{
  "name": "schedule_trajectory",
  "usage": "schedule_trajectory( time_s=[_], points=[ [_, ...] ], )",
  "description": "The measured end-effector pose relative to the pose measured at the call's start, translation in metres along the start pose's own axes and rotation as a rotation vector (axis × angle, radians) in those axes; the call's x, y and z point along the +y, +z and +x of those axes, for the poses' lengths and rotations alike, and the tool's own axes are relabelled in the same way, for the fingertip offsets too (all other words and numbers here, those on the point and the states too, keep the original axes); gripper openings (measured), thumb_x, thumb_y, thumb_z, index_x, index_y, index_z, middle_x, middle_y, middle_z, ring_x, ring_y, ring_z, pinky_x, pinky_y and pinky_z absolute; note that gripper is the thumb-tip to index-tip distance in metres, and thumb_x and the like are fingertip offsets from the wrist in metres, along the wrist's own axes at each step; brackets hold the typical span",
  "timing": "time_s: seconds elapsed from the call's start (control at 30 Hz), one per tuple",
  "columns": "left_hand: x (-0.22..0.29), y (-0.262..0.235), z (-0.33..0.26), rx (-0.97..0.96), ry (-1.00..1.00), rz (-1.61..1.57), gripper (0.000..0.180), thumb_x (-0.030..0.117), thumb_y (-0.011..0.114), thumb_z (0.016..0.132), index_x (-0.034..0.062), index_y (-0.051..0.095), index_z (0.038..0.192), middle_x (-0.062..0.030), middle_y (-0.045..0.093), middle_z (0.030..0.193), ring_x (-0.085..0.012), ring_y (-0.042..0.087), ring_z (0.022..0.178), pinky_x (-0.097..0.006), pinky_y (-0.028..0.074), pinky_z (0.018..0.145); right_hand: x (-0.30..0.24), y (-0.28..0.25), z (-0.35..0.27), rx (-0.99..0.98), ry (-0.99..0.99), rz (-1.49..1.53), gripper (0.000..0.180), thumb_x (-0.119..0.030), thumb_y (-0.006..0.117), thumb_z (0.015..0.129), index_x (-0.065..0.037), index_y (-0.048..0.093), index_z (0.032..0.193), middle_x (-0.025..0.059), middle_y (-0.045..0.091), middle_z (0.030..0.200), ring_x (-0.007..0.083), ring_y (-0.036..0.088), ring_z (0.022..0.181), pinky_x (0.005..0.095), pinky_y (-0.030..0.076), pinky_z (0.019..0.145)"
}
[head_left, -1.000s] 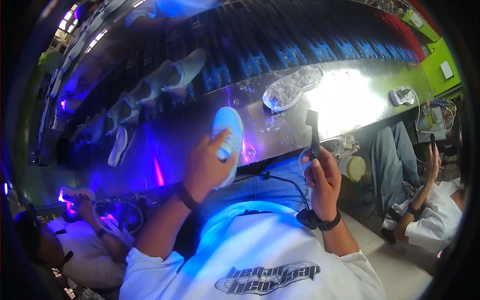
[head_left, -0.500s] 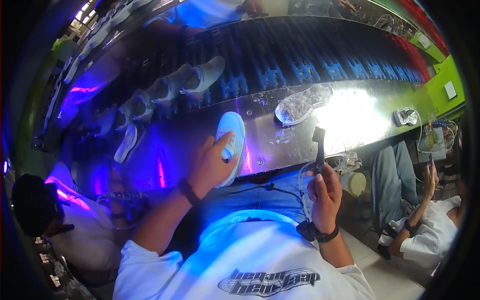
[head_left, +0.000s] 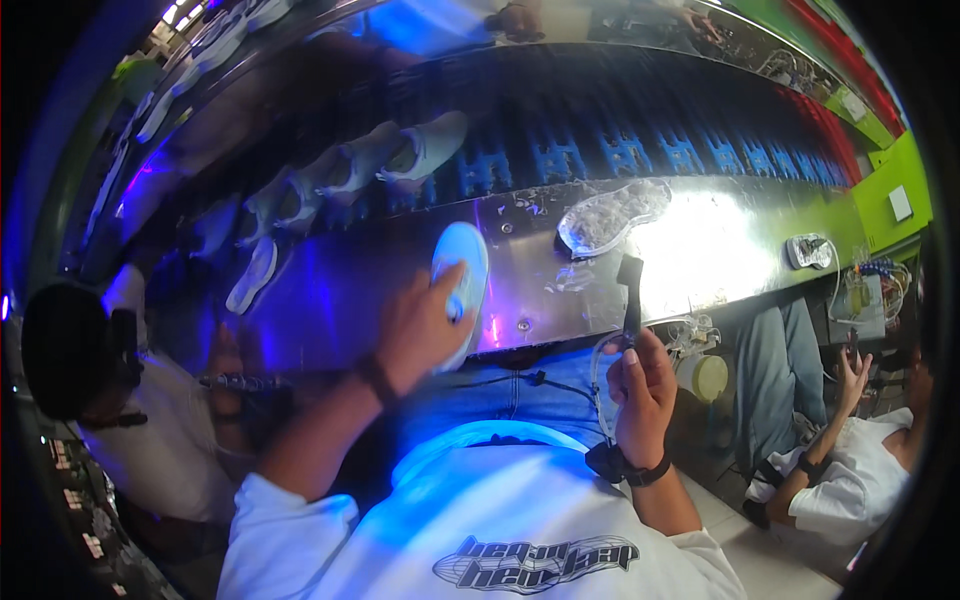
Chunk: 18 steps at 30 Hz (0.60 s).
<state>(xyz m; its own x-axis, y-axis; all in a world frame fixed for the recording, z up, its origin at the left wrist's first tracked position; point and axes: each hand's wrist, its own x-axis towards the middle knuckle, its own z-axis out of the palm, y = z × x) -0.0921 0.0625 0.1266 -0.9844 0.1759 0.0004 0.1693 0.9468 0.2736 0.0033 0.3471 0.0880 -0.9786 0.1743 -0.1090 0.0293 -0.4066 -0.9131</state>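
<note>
With our left hand (head_left: 422, 322) we grasp a pale shoe (head_left: 461, 248), toe pointing away, at the near edge of the metal table (head_left: 370, 305); whether they touch, we cannot tell. Our right hand (head_left: 645, 392) has its grip around a dark brush-like tool (head_left: 630, 288), apart from the shoe. Beyond lies a sole-shaped piece (head_left: 613, 218).

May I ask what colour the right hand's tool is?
The tool looks black, shown best in the head view.
</note>
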Motion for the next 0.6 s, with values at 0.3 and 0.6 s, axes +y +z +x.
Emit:
schedule_trajectory(
  time_s=[0.3, 0.6],
  points=[
    [-0.026, 0.019, 0.111, 0.25, -0.099, -0.035, 0.051, 0.035, 0.082, 0.079, 0.0118, 0.075, 0.124, -0.0226, 0.074, 0.105, -0.0406, 0.072, 0.097, -0.05, 0.058, 0.087, -0.003, 0.016, 0.01, -0.062, -0.035, -0.013, 0.038, -0.006, 0.053, 0.108, 0.001, 0.051, 0.146, 0.0092, 0.068, 0.11, 0.0037, 0.046, 0.065, 0.0201, 0.037, 0.055],
    [0.032, 0.009, -0.001, 0.1, 0.092, -0.055, 0.056, 0.035, 0.084, 0.08, 0.0141, 0.073, 0.13, -0.0224, 0.069, 0.105, -0.0417, 0.07, 0.093, -0.051, 0.056, 0.083, -0.005, 0.006, -0.011, 0.033, -0.061, -0.002, 0.038, -0.007, 0.055, 0.108, 0.0, 0.052, 0.145, 0.0091, 0.07, 0.109, 0.0036, 0.046, 0.064, 0.0193, 0.036, 0.054]
  ],
)
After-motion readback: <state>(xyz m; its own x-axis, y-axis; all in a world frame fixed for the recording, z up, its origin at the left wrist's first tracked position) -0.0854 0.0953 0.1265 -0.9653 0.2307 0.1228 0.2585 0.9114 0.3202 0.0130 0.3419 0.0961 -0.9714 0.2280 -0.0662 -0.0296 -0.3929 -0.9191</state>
